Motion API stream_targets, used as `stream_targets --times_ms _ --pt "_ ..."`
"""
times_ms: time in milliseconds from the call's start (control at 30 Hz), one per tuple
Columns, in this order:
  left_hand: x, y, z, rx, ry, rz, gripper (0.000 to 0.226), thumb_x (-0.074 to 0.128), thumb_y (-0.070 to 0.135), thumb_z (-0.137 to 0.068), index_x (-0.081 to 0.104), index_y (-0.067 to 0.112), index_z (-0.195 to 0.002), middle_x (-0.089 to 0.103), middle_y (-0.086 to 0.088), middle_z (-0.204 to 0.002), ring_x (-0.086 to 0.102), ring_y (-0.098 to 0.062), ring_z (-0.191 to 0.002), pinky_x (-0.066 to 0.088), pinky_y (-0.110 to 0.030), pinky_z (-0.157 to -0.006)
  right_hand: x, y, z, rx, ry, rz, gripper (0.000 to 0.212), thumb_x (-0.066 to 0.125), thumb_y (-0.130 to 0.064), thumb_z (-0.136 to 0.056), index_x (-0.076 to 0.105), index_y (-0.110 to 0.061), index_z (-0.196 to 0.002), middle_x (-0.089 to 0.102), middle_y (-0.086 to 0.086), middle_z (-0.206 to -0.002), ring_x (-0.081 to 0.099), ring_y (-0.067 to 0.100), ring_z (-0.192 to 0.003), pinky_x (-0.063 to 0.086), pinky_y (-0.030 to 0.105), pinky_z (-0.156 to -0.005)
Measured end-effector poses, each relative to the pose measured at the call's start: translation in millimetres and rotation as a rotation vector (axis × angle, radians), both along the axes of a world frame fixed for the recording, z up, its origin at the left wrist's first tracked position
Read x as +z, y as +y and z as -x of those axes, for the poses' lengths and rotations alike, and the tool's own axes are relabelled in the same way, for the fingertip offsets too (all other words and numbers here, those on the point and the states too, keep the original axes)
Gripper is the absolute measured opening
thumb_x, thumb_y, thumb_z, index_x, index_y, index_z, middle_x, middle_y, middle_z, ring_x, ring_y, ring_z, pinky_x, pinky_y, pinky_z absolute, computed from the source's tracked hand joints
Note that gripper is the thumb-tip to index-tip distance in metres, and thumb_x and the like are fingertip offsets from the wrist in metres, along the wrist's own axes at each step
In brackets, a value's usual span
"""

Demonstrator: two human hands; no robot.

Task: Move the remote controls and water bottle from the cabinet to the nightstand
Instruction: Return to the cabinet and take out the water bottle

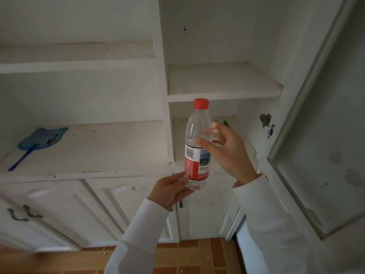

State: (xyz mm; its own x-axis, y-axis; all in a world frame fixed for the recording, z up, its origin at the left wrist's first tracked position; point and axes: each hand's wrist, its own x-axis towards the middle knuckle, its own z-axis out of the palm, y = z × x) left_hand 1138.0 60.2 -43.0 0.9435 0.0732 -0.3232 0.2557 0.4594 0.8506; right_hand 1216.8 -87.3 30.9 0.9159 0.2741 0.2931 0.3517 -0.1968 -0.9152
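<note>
Nearest, at 6 o'clock, two white sleeves (142, 232) come up from the bottom edge over a red-brown tiled floor (189, 254). Left hand (169, 191), just below frame centre, pinches the clear base of the water bottle (197, 147), thumb and fingers closed on its bottom end. Right hand (229, 153), at 3 o'clock of the bottle, has fingers loosely curled and spread around the upper half; thumb tip lies against the bottle's front above the label, other fingers show behind the clear plastic, whether they press it cannot be told. Bottle is upright, slightly tilted, held in the air in front of the cabinet (164, 107), not resting on any shelf; red cap (201, 103) at 12 o'clock of it, red-and-white label (194, 165) on the lower half. Behind the hands, lower cabinet doors (59, 210) with dark metal handles (23, 213) at 8 o'clock. Above them, a wide open shelf (98, 147) at 9 o'clock carries a blue fly swatter (39, 141) lying flat, well apart from the bottle. Right compartment behind the bottle shows chipped paint (266, 121) at 3 o'clock. Higher shelves (223, 82) at 12 o'clock. Open door panel (325, 135) at far right, 3 o'clock. No remote controls visible.
</note>
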Motion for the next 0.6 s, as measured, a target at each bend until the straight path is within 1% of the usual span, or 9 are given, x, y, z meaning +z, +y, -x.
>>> stream_targets --times_ms 67,133,233,400,500,600 --pt "-8 0 6 0.008 0.020 0.002 0.022 0.054 0.004 -0.091 0.062 -0.001 -0.110 0.076 -0.011 -0.086 0.073 -0.022 -0.079 0.059 -0.026 -0.074 -8 0 6 -0.001 0.014 -0.005 0.036 0.077 -0.031 -0.074 0.059 -0.028 -0.105 0.070 -0.011 -0.105 0.069 0.001 -0.090 0.054 0.015 -0.076" --pt "-15 1 13 0.016 0.036 0.010 0.024 0.054 0.004 -0.091 0.062 -0.002 -0.112 0.076 -0.012 -0.088 0.073 -0.022 -0.080 0.059 -0.024 -0.070 -14 1 11 0.007 0.022 -0.002 0.034 0.078 -0.031 -0.073 0.057 -0.034 -0.100 0.069 -0.017 -0.100 0.069 -0.001 -0.088 0.053 0.013 -0.075" --pt "-23 2 21 0.020 0.054 0.008 0.026 0.053 0.005 -0.091 0.062 -0.001 -0.115 0.074 -0.016 -0.096 0.073 -0.022 -0.082 0.058 -0.022 -0.068 -21 4 16 0.022 0.031 0.011 0.037 0.077 -0.034 -0.072 0.056 -0.033 -0.103 0.067 -0.021 -0.098 0.068 -0.003 -0.088 0.054 0.013 -0.074" --pt "-34 7 31 0.054 0.064 0.041 0.027 0.055 0.006 -0.090 0.062 -0.001 -0.115 0.073 -0.017 -0.101 0.071 -0.029 -0.093 0.058 -0.030 -0.081 -27 12 21 0.068 0.048 0.022 0.041 0.076 -0.035 -0.072 0.055 -0.032 -0.107 0.068 -0.015 -0.103 0.067 -0.003 -0.091 0.054 0.012 -0.072" --pt "-37 7 40 0.092 0.049 0.071 0.025 0.053 0.003 -0.090 0.062 0.000 -0.113 0.074 -0.015 -0.095 0.072 -0.025 -0.087 0.059 -0.027 -0.076 -29 16 25 0.111 0.045 0.034 0.045 0.075 -0.038 -0.072 0.055 -0.030 -0.112 0.068 -0.010 -0.108 0.067 -0.001 -0.095 0.054 0.012 -0.074" --pt "-41 9 52 0.136 0.054 0.082 0.030 0.055 0.005 -0.088 0.061 -0.001 -0.117 0.074 -0.015 -0.099 0.072 -0.024 -0.089 0.059 -0.026 -0.076 -32 21 30 0.179 0.060 0.039 0.054 0.071 -0.043 -0.072 0.056 -0.022 -0.120 0.068 -0.005 -0.116 0.067 0.004 -0.100 0.056 0.017 -0.079"
